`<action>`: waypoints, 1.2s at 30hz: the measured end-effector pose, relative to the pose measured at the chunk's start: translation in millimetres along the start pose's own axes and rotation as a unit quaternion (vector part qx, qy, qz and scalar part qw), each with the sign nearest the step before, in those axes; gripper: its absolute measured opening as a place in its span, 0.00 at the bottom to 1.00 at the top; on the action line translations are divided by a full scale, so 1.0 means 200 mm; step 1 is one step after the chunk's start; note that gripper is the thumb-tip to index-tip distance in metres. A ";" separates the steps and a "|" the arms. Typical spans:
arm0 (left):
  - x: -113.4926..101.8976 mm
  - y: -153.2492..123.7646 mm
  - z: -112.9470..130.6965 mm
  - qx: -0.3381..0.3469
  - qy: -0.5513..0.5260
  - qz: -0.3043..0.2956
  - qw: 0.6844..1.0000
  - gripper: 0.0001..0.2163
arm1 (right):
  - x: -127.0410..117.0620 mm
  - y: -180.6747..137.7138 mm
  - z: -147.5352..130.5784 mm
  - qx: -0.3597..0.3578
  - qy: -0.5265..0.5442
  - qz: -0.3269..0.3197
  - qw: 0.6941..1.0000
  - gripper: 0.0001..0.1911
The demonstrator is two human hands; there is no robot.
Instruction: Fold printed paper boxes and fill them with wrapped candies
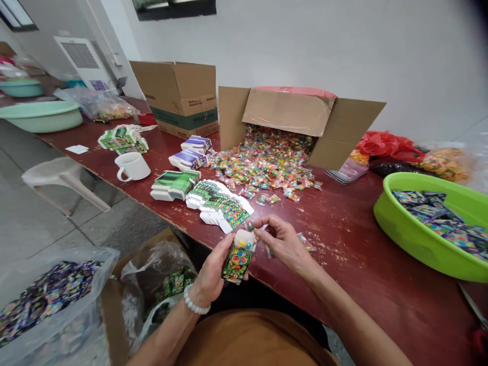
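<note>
My left hand [213,269], with a beaded bracelet at its wrist, is wrapped round a small green candy box [238,263]. The box stands tilted with its top flap up, and colourful candy shows inside the mouth. Just above and to the right of that opening, my right hand [280,241] is closed in a pinch on a small wrapped candy [250,226], mostly hidden by the fingers. A fanned row of flat green cartons [219,203] lies beyond my left hand. Past both hands, a heap of wrapped candies [267,157] spills from a cardboard box [290,109] lying on its side.
Left of the fan are stacked green cartons [175,184], purple cartons [188,159] and a white mug [132,166]. A lime-green basin [415,244] of dark packets stands at right, with scissors [473,305] nearby. Filled bags [57,305] sit below the table's front edge.
</note>
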State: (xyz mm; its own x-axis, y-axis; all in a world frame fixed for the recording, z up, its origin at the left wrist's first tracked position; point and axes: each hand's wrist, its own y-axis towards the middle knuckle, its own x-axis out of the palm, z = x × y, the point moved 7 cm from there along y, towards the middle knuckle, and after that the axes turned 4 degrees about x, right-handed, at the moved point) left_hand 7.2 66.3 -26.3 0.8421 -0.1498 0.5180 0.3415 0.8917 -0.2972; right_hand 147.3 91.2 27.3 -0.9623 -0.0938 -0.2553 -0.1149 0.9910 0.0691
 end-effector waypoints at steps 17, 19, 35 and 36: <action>-0.01 0.01 0.00 0.047 0.033 0.004 0.998 0.20 | 0.16 -0.02 0.08 0.157 0.314 -0.174 0.920 0.15; 0.00 0.01 -0.01 0.052 0.024 0.006 0.998 0.19 | 0.16 -0.03 0.09 0.130 0.287 -0.163 0.935 0.16; 0.03 0.02 -0.03 -0.009 -0.124 0.000 0.992 0.20 | 0.16 -0.03 0.01 -0.091 -0.017 -0.039 0.995 0.07; 0.03 0.02 -0.02 0.001 -0.107 0.002 0.994 0.21 | 0.17 -0.02 0.03 -0.057 0.025 -0.052 0.997 0.06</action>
State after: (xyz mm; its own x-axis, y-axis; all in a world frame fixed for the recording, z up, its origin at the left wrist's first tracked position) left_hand 16.2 67.2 -27.6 0.7350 -0.0513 0.6761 0.3367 0.8932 -0.2982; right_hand 117.3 85.7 12.1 -0.9545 -0.2028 -0.2188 -0.2392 0.9585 0.1554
